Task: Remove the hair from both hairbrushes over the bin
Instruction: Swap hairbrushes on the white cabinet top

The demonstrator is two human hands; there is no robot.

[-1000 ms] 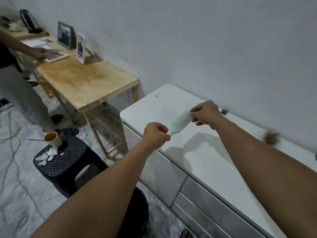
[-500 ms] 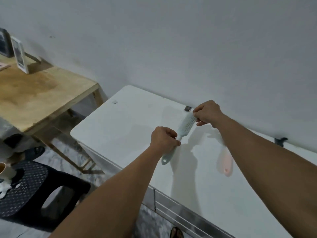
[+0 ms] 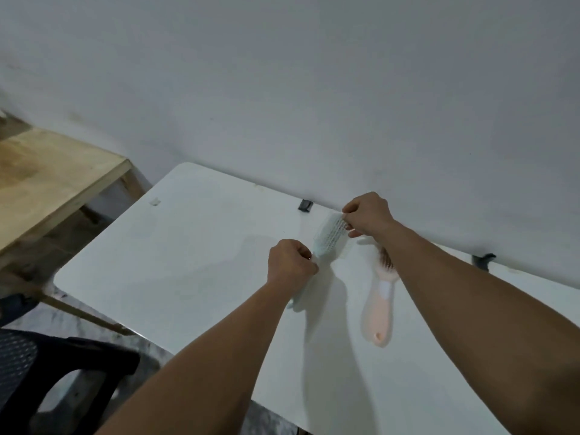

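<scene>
Black perforated plastic stool (image 3: 47,372): near left corner, on the floor, partly cut by the frame edge.

Bare wooden table (image 3: 53,180): far left, its top stained, standing just beside the left end of the worktop.

White glossy worktop (image 3: 175,262): runs from centre to right, set against the pale grey wall (image 3: 282,89). A small pale scrap (image 3: 154,201) lies near its far left corner.

Small black clip (image 3: 305,205): at the far edge of the worktop where it meets the wall, left of the right hand.

Left hand (image 3: 290,265): centre, fingers clenched round the handle of the pale blue plastic hairbrush (image 3: 329,235); the handle's end shows below the wrist.

Pale blue hairbrush: held up over the worktop between the two hands, tilted with its head toward the far right, bristle side facing the camera. Whether any hair remains in it cannot be told.

Right hand (image 3: 368,215): far centre-right, fingers pinched at the tip of the blue brush's head.

Pink plastic hairbrush (image 3: 378,309): lying flat on the worktop just right of the blue brush, handle toward the near side with a hole at its end, head partly hidden under the right forearm. Brown hair (image 3: 385,259) shows in its bristles.

Second dark clip (image 3: 483,259): far right, at the wall line.

No bin in view.
</scene>
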